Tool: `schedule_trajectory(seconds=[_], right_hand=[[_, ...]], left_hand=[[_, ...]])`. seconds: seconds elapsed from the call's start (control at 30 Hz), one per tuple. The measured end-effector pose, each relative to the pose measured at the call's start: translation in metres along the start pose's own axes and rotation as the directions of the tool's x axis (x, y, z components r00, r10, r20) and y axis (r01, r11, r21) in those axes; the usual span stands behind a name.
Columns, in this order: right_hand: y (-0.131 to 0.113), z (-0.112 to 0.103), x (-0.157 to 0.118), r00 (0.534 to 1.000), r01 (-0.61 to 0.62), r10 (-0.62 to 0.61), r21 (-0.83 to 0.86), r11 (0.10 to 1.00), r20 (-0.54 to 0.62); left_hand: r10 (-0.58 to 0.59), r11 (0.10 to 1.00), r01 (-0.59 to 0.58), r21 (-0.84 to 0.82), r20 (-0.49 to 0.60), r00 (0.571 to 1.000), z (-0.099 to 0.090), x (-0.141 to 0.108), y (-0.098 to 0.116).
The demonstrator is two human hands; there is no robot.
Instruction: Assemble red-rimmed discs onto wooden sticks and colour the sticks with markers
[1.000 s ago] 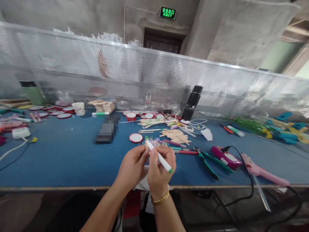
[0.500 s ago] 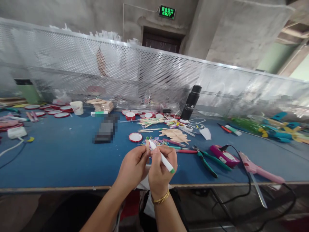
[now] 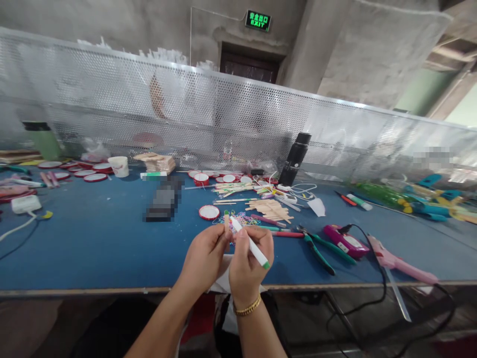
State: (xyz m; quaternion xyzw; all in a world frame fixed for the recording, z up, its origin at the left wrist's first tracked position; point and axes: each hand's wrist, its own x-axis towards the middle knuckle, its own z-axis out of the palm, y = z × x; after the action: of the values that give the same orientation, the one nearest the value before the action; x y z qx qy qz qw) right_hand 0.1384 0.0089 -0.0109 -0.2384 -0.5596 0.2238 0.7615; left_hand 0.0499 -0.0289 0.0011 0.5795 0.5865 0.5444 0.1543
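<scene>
Pinching the wooden stick (image 3: 226,224) upright, the left hand (image 3: 204,253) is steadying it while the right hand (image 3: 249,256) is gripping the marker (image 3: 250,242) slantwise, apparently for control

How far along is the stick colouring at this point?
Already done, it seems: some back sticks show green. In hand: the left hand holds a green-tipped stick, the right hand a marker close to it. Probably left: the plain sticks piled in front, though I cannot tell whether all are meant for colouring.
</scene>
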Motion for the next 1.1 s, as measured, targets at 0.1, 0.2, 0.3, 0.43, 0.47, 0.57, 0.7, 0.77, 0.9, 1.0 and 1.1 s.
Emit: schedule_trajectory(seconds=[0.1, 0.2, 0.3, 0.43, 0.47, 0.57, 0.7, 0.77, 0.9, 1.0, 1.1], right_hand=[[-0.0015, -0.0001, 0.0005, 1.0, 0.009, -0.008, -0.01, 1.0, 0.026], [-0.0016, -0.0003, 0.0005, 0.999, 0.005, -0.005, -0.013, 1.0, 0.033], [-0.0009, -0.0005, 0.0002, 0.999, 0.014, -0.014, -0.01, 1.0, 0.038], [-0.0002, -0.0009, 0.0, 0.999, 0.013, -0.013, 0.003, 1.0, 0.047], [0.0, -0.0009, -0.0002, 0.999, 0.01, -0.01, 0.005, 1.0, 0.049], [0.0007, -0.0009, -0.0008, 0.998, 0.001, -0.001, 0.01, 1.0, 0.058], [0.001, -0.0006, -0.0015, 0.998, 0.001, -0.001, 0.007, 1.0, 0.061], [0.001, -0.0008, -0.0016, 0.998, 0.001, -0.001, -0.002, 1.0, 0.059], [0.0014, -0.001, -0.0014, 0.999, -0.012, 0.013, -0.015, 1.0, 0.053], [0.0015, -0.0005, -0.0013, 0.999, -0.032, 0.032, -0.006, 0.999, 0.035], [0.0009, 0.0, -0.0012, 0.998, -0.055, 0.055, -0.001, 0.998, -0.001]], left_hand=[[0.008, 1.0, -0.008, 0.013, 0.001, 1.0, 0.0, -0.0004, 0.0009], [0.016, 1.0, -0.016, 0.019, -0.004, 1.0, -0.0005, -0.0009, 0.003], [0.024, 1.0, -0.025, 0.015, 0.005, 1.0, -0.0006, -0.0012, 0.0043], [0.036, 0.999, -0.036, 0.011, 0.008, 0.999, -0.0004, -0.0013, 0.0037], [0.039, 0.999, -0.039, 0.011, 0.007, 0.999, -0.0003, -0.0013, 0.0035], [0.038, 0.999, -0.038, 0.011, 0.005, 0.999, -0.0002, -0.0015, 0.0035], [0.028, 0.999, -0.028, 0.018, 0.001, 1.0, -0.0004, -0.002, 0.005], [0.032, 0.999, -0.032, 0.022, 0.004, 0.999, -0.0005, -0.0022, 0.0053], [0.027, 0.999, -0.027, 0.041, -0.002, 1.0, -0.0001, -0.0018, 0.0038], [0.018, 0.999, -0.017, 0.052, -0.013, 1.0, 0.0003, -0.0014, 0.0018], [0.017, 0.998, -0.017, 0.067, -0.008, 1.0, 0.0002, -0.0014, 0.0008]])
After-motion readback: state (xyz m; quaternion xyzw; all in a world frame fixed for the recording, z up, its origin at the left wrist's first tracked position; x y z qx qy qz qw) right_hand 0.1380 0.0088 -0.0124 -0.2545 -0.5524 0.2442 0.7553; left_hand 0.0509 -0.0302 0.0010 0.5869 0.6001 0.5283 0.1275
